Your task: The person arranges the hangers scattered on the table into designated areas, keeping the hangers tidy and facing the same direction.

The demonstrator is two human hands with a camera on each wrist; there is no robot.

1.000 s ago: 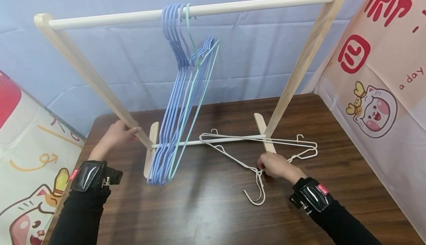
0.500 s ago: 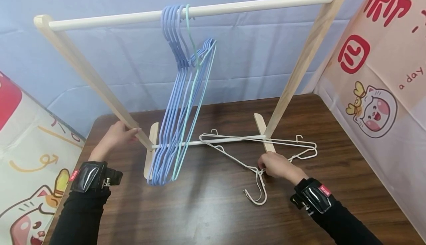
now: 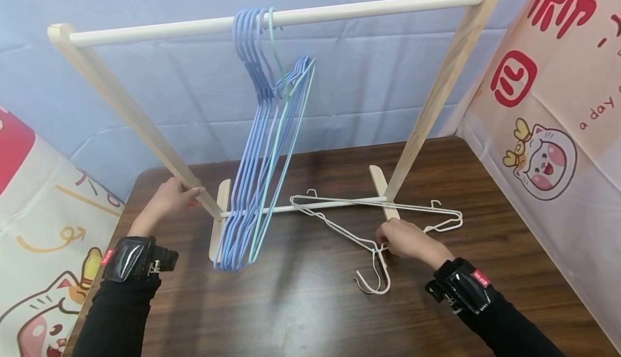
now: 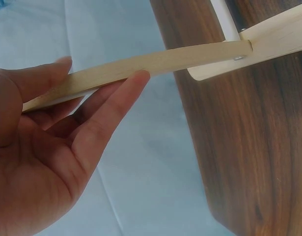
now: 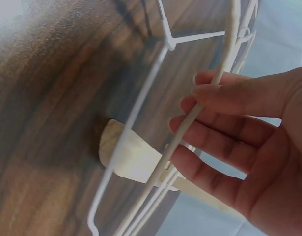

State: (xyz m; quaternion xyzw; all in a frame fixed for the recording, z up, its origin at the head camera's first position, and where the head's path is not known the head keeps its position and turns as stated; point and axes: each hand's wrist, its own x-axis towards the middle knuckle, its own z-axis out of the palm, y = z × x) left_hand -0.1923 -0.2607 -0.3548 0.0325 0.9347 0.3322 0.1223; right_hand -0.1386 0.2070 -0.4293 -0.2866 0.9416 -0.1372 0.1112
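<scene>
In the head view my left hand [image 3: 170, 203] holds the left wooden upright [image 3: 131, 111] of a clothes rack low down. Thumb and fingers lie on opposite sides of that post [image 4: 160, 60] in the left wrist view. My right hand [image 3: 409, 241] pinches a white clothes hanger [image 3: 386, 276] near its neck. Seen from the right wrist, the thumb and fingers take this hanger's wire [image 5: 225, 54], and another white hanger [image 5: 123, 137] lies beneath it, apart from the fingers. Several blue hangers [image 3: 249, 146] and a mint-green hanger [image 3: 278, 130] hang from the white top bar [image 3: 378, 9].
The rack stands on a brown wooden table [image 3: 301, 308]. Its white lower bar [image 3: 291, 207] joins two wooden feet, and the white hangers overlap the right foot [image 3: 378, 179]. A pale blue cloth [image 3: 194, 76] hangs behind, with printed panels on both sides.
The held white hanger has lifted and turned slightly, so its hook now stands apart from the one below. The mint-green hanger has swung a little left at its lower end. My left hand keeps its place.
</scene>
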